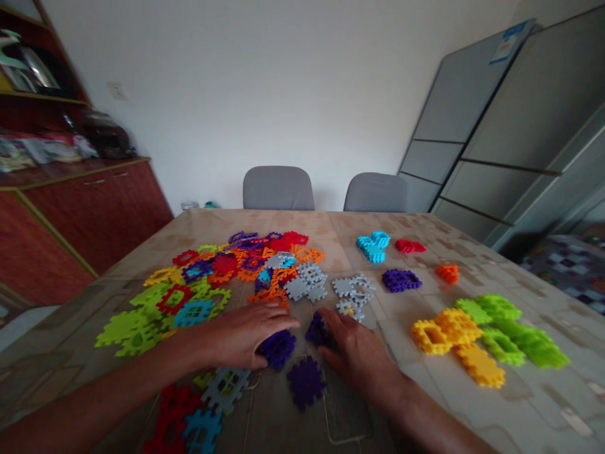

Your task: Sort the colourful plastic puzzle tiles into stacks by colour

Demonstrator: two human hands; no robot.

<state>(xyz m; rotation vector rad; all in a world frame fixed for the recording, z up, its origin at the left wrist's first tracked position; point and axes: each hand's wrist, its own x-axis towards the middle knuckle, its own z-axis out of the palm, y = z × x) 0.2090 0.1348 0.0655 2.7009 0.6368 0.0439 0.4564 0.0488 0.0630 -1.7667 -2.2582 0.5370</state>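
My left hand [250,331] has its thumb and fingers closed around purple interlocking tiles [278,350] with notched edges; they look like a small stack, partly hidden by the hand. To its right, my right hand [352,347] grips another purple piece [316,329], mostly covered by the fingers. A single solid purple tile [306,381] lies flat on the table between and just below the hands. Loose grey tiles [309,282] lie beyond my hands, and more grey tiles [352,293] sit just past the right fingertips.
A mixed heap of coloured tiles [227,261] spreads across the left. Red tiles [172,419] and a blue tile [202,431] lie near the front. Sorted groups stand right: light blue [373,246], red [410,246], purple [401,280], orange [447,273], yellow [449,329], green [515,331].
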